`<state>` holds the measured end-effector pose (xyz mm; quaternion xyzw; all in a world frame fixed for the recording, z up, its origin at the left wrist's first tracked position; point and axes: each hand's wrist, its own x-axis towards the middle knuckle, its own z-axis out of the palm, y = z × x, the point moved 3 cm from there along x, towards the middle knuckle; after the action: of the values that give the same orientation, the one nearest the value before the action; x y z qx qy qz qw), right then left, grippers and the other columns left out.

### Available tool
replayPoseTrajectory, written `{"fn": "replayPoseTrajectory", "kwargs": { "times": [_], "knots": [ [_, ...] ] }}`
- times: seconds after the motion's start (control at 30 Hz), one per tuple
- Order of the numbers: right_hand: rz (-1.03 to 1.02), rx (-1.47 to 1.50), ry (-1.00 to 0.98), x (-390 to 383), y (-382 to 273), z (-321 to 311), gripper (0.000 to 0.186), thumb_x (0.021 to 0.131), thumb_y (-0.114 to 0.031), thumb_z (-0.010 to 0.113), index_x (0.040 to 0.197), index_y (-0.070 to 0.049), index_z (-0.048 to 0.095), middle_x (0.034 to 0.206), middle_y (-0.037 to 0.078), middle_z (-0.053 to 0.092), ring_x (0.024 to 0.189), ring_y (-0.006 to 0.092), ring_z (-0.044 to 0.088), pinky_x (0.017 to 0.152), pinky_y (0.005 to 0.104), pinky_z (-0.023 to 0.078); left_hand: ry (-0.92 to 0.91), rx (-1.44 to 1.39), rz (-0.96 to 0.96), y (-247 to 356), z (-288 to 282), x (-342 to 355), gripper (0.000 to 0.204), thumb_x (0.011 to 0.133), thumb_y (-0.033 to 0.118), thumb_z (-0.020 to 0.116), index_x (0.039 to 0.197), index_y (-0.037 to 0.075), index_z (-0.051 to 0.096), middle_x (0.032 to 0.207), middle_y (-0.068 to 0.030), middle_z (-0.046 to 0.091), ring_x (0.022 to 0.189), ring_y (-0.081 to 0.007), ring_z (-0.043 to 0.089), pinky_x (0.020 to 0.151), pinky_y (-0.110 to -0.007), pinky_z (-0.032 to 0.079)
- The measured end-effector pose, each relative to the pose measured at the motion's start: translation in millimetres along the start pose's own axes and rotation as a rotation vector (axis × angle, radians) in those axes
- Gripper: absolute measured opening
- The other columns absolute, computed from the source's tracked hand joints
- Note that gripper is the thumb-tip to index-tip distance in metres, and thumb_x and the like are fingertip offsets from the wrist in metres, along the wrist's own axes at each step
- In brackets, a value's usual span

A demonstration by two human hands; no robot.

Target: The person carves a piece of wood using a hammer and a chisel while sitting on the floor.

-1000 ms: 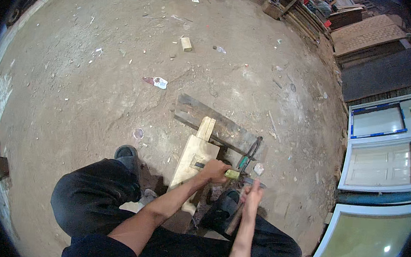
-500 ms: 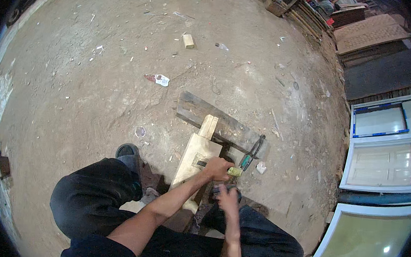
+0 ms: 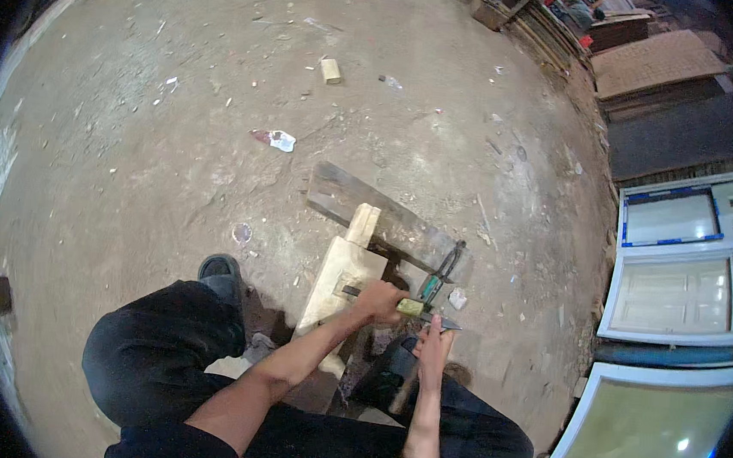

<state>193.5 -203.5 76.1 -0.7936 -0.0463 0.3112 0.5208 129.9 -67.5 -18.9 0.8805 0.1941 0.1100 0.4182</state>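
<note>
My left hand [image 3: 381, 301] is closed around a chisel with a yellow-green handle [image 3: 410, 306]. Its dark blade [image 3: 350, 291] shows left of my fist, at a squarish cut in a pale wooden block [image 3: 355, 260]. My right hand [image 3: 434, 346] grips a hammer, whose grey, pointed head [image 3: 443, 323] is close against the handle's end; I cannot tell whether they touch. The hammer's brown handle [image 3: 405, 389] runs down below the hand. Just beyond lie pliers with green grips [image 3: 433, 286], by the end of a weathered plank [image 3: 389, 209].
A narrower piece of pale wood [image 3: 363, 224] sticks out from the block over the plank. A small wood offcut [image 3: 331, 72] and a crumpled wrapper [image 3: 281, 140] lie farther off on the dirt floor. White-framed panels [image 3: 676, 292] line the right side, with stacked boards [image 3: 655, 67] behind.
My right hand has moved right and slightly up, bringing the hammer head to the end of the chisel handle. The left hand keeps its hold. The whole view has shifted slightly.
</note>
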Motion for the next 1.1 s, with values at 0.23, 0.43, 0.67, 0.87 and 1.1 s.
{"fn": "replayPoseTrajectory", "kwargs": {
  "times": [0.23, 0.43, 0.67, 0.87, 1.1],
  "knots": [
    [0.131, 0.293, -0.019, -4, 13, 5, 0.023, 0.098, -0.034, 0.050, 0.100, -0.016, 0.036, 0.065, -0.001, 0.041, 0.043, 0.0072, 0.034, 0.038, 0.0235, 0.028, -0.052, 0.047, -0.005, -7, 2, 5, 0.039, 0.060, 0.033, 0.071, 0.096, 0.017, 0.070, 0.073, -0.0143, 0.067, 0.073, -0.0359, 0.066, 0.063, -0.047, 0.052],
    [0.180, 0.048, -0.172, 3, 13, -4, 0.024, 0.097, -0.035, 0.053, 0.097, -0.014, 0.041, 0.063, -0.002, 0.043, 0.045, 0.0059, 0.038, 0.038, 0.0224, 0.029, -0.051, -0.001, -0.029, -2, -7, 0, 0.038, 0.064, 0.038, 0.071, 0.096, 0.018, 0.070, 0.077, -0.0145, 0.068, 0.073, -0.0360, 0.066, 0.066, -0.048, 0.052],
    [-0.147, 0.286, 0.239, 13, 21, -18, 0.030, 0.096, -0.039, 0.053, 0.089, -0.011, 0.044, 0.066, -0.001, 0.049, 0.046, 0.0079, 0.043, 0.038, 0.0240, 0.031, 0.002, 0.012, 0.019, -12, 10, 5, 0.039, 0.066, 0.038, 0.069, 0.103, 0.025, 0.069, 0.075, -0.0144, 0.067, 0.072, -0.0346, 0.066, 0.066, -0.048, 0.052],
    [-0.140, 0.593, 0.327, 13, -5, -21, 0.033, 0.098, -0.041, 0.048, 0.089, -0.012, 0.038, 0.063, -0.003, 0.037, 0.047, 0.0059, 0.032, 0.038, 0.0235, 0.027, 0.115, -0.007, 0.045, -11, 4, 5, 0.044, 0.063, 0.035, 0.069, 0.106, 0.026, 0.069, 0.074, -0.0124, 0.067, 0.071, -0.0331, 0.066, 0.065, -0.047, 0.052],
    [0.098, 0.184, 0.058, 7, 18, 6, 0.029, 0.098, -0.040, 0.050, 0.092, -0.015, 0.037, 0.064, -0.002, 0.039, 0.043, 0.0057, 0.032, 0.037, 0.0215, 0.026, 0.000, 0.010, -0.005, -8, 2, 2, 0.034, 0.063, 0.030, 0.068, 0.094, 0.018, 0.069, 0.074, -0.0155, 0.067, 0.070, -0.0362, 0.066, 0.063, -0.047, 0.052]
  ]
}}
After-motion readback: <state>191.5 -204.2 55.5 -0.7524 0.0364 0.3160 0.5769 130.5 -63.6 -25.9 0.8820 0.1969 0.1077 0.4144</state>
